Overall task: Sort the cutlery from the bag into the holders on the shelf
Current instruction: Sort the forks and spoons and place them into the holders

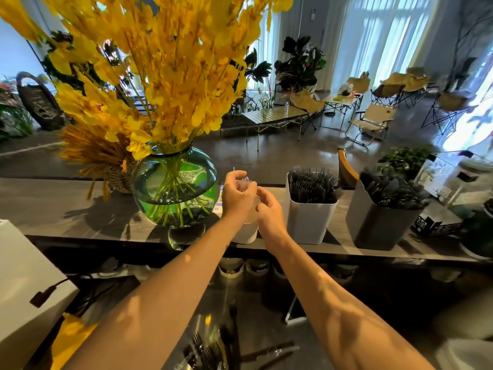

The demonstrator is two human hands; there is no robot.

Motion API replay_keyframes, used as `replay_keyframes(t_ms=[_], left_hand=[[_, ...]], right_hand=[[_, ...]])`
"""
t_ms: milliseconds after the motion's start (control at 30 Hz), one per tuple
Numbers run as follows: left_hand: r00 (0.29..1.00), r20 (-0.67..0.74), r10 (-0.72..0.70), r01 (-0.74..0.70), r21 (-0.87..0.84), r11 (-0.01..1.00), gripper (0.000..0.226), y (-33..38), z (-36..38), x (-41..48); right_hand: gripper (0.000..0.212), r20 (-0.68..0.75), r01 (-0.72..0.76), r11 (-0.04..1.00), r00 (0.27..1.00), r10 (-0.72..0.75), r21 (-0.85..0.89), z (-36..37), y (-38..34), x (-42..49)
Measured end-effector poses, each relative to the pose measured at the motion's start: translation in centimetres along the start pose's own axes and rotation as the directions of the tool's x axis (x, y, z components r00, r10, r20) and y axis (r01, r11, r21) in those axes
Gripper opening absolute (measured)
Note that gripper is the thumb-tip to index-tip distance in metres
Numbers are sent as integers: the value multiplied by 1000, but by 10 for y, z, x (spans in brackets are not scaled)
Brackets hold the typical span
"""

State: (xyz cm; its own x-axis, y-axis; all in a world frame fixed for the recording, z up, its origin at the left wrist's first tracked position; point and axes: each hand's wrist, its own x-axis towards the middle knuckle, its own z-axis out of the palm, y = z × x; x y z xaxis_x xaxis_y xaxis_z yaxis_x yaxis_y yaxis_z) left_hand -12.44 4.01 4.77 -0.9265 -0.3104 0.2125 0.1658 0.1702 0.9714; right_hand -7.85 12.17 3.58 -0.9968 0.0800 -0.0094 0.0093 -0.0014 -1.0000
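Observation:
Both my hands reach over the shelf (66,209) above a small white holder (245,235), mostly hidden behind them. My left hand (236,194) grips clear plastic cutlery (244,182) whose tips stick up past my fingers. My right hand (269,209) sits just right of it, fingers curled at the holder's rim; whether it grips anything I cannot tell. A taller white holder (309,220) full of black forks stands to the right, then a grey holder (378,225) with black cutlery. Loose black forks and knives lie in a clear bag (213,348) on the lower counter.
A green glass vase (174,188) of tall yellow flowers stands close left of my hands. A wicker basket (120,180) sits behind it. A white box (24,276) is at the lower left. Potted plants (405,158) and jars crowd the shelf's right end.

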Motion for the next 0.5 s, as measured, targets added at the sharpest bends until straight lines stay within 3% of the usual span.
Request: replay_keyframes(t_ms=[133, 300, 400, 500], left_hand=[[996, 70, -49, 48, 11, 999, 28, 3, -5, -2], [991, 55, -122, 120, 31, 992, 17, 10, -7, -4], [988, 67, -136, 140, -56, 989, 24, 12, -10, -3], [989, 62, -134, 140, -112, 984, 16, 13, -14, -4]], right_hand=[[52, 14, 0, 1000, 1000, 0, -4, -1, -5, -4], [49, 24, -17, 1000, 1000, 17, 4, 0, -8, -6], [56, 24, -28, 1000, 999, 28, 1, -1, -8, -7], [60, 14, -37, 999, 999, 38, -4, -3, -7, -9]])
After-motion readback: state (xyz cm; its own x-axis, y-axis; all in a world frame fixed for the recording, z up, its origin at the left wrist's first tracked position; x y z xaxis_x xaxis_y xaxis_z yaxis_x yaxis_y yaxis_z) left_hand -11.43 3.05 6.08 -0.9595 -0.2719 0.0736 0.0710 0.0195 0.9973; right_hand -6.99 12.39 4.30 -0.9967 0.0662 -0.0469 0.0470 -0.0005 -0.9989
